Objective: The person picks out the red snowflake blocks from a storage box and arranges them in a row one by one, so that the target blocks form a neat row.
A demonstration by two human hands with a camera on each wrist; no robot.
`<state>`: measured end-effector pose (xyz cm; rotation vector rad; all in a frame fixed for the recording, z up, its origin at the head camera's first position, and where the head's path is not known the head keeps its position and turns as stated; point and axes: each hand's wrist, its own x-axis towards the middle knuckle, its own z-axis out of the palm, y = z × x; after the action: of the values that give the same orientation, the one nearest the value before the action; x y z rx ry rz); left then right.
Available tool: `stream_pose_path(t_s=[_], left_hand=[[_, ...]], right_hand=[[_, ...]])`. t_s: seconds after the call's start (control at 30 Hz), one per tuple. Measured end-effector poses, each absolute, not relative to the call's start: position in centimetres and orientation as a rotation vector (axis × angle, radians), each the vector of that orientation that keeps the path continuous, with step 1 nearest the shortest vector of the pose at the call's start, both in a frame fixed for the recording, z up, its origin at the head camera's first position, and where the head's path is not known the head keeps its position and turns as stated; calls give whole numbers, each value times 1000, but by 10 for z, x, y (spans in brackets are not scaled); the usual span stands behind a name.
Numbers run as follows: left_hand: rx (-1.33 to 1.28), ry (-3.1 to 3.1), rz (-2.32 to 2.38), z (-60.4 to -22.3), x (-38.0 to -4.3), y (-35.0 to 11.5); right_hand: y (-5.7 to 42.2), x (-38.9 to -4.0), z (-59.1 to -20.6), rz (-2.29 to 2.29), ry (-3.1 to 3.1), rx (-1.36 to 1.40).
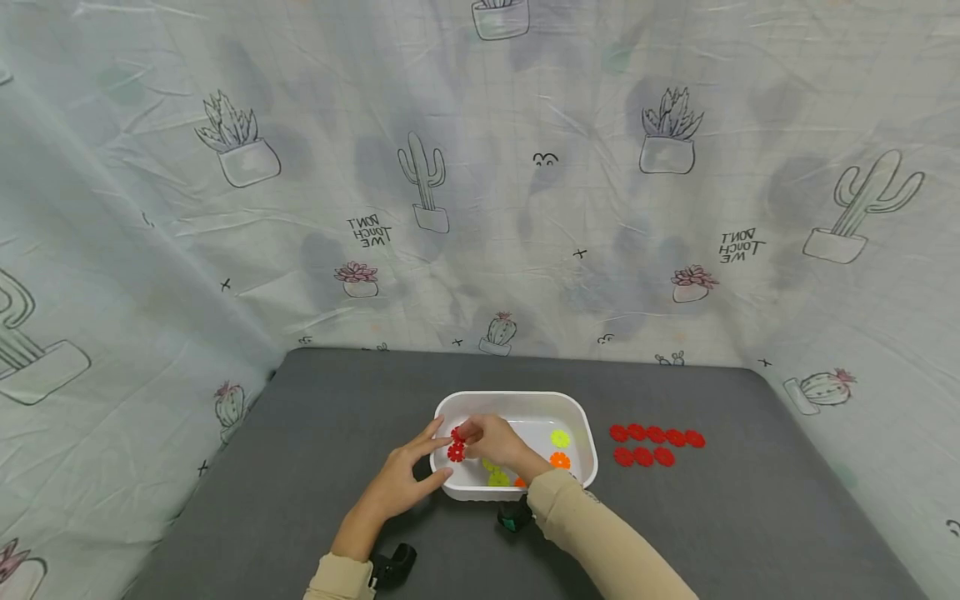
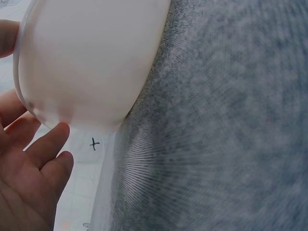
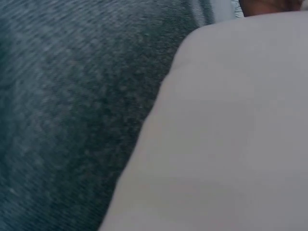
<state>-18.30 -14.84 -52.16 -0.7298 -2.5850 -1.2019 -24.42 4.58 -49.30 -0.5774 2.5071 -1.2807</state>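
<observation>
A white rectangular tray (image 1: 517, 493) stands on the grey table, with several notched plastic snowflake discs inside. My left hand (image 1: 401, 479) is at its left rim, fingers spread and fairly straight; in the left wrist view, fingertips (image 2: 61, 129) touch the outer wall. Inside the tray my right hand (image 1: 495, 439) has curled fingers at a red snowflake disc (image 1: 457, 433) and seems to pinch it, though the fingers partly hide it. Another red disc (image 1: 456, 452) lies just below. Under the right wrist are yellow-green discs (image 1: 498, 478); a yellow disc (image 1: 560, 438) and an orange disc (image 1: 559, 460) lie farther right.
Right of the tray, several red discs (image 1: 656, 435) lie in two rows on the grey table (image 1: 360, 383). A cactus-print curtain (image 1: 510, 208) hangs behind and at both sides. The tray's white outer wall (image 3: 216, 134) fills much of the right wrist view.
</observation>
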Motion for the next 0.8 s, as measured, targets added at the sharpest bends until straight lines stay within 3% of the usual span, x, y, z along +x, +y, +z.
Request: stream_pose_path(t_s=[0.8], left_hand=[[-735, -2553, -1223, -524, -183, -148]], right_hand=[[40, -242, -504, -1020, 2625, -775]])
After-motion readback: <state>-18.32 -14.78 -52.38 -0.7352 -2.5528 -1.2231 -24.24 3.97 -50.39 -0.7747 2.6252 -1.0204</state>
